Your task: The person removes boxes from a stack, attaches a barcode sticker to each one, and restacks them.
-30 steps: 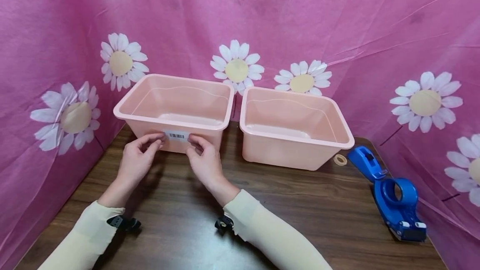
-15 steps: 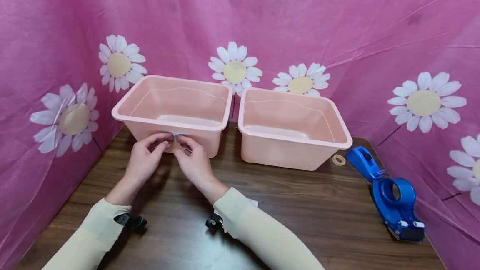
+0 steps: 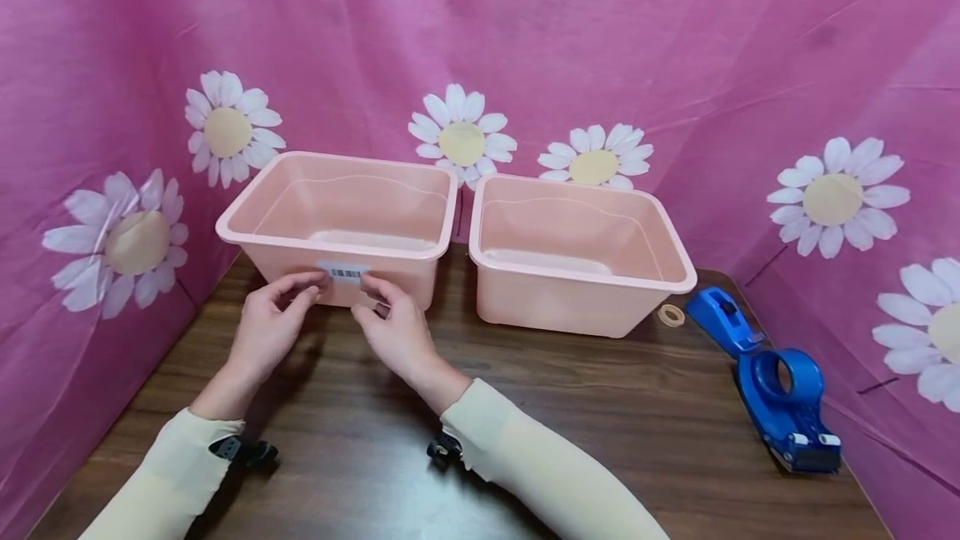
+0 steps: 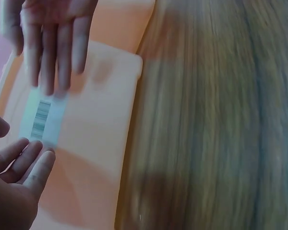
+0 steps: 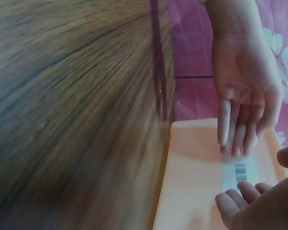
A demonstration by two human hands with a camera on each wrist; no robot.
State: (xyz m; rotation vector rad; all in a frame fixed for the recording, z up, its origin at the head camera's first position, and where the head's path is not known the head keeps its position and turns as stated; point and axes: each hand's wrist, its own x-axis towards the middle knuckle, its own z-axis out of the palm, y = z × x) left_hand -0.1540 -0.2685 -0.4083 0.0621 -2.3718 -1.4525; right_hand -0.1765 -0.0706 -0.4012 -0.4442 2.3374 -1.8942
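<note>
A pale label [image 3: 345, 272] with a barcode lies flat on the front wall of the left pink plastic tub [image 3: 411, 275]. My left hand [image 3: 270, 325] has its fingertips at the label's left end, and my right hand [image 3: 399, 330] has its own at the right end. In the left wrist view the fingers of both hands are mostly straight, with the label's barcode [image 4: 41, 117] bare between them. From the right wrist view, too, the label [image 5: 241, 171] shows between the two sets of fingertips. Neither hand grips anything.
Beside it on the right stands a second pink tub [image 3: 558, 302], with nothing visible inside. Farther right on the wooden table [image 3: 592, 407] are a tan ring [image 3: 671, 315], a small blue tape dispenser [image 3: 723, 319] and a larger one [image 3: 787, 411]. A pink flowered cloth [image 3: 600, 40] hangs behind.
Half a second ago both hands met over the label's middle, covering the barcode. They have since spread apart to its two ends. The tubs stay put while the view shifts slightly.
</note>
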